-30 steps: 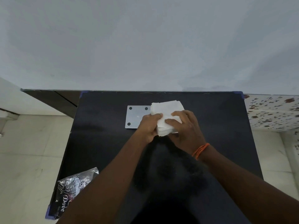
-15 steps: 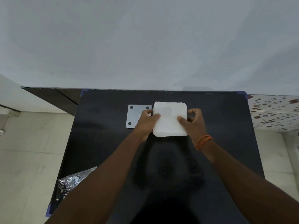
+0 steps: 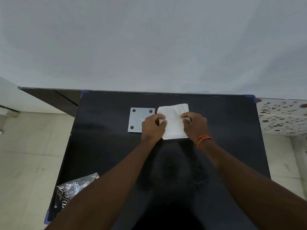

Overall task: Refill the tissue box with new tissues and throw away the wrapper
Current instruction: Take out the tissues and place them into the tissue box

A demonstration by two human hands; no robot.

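A white stack of tissues (image 3: 173, 121) lies at the far middle of the black table (image 3: 106, 146). My left hand (image 3: 152, 127) pinches its left edge and my right hand (image 3: 195, 127), with an orange thread on the wrist, pinches its right edge. Just left of the stack lies a flat grey square plate (image 3: 138, 119) with dark round dots at its corners, partly covered by my left hand. The crumpled clear wrapper (image 3: 73, 190) with dark print sits at the table's near left corner, partly hidden behind my left forearm. No box body shows.
A pale wall rises right behind the table's far edge. Light floor tiles (image 3: 33, 155) lie to the left, and a speckled tiled surface (image 3: 282, 117) lies to the right.
The tissue stack went from tilted in both hands to flat on the table. My fingers moved from the front corners to its left and right edges, and the top sheets now look rumpled.
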